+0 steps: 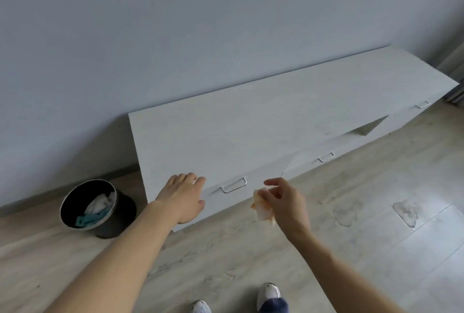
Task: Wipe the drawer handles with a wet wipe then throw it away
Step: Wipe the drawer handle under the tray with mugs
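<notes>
A low white cabinet (263,116) stands against the wall with three drawer handles along its front: a left handle (234,185), a middle handle (326,157) and a far right handle (423,104). My left hand (184,196) rests with straight fingers on the cabinet's front edge, just left of the left handle. My right hand (283,199) holds a crumpled wet wipe (263,208) with orange stains, a short way right of that handle and not touching it.
A round black bin (100,208) sits on the floor left of the cabinet, holding white tissue and a teal packet. The wooden floor (376,224) spreads in front. My shoes (270,294) show at the bottom edge. A curtain hangs at far right.
</notes>
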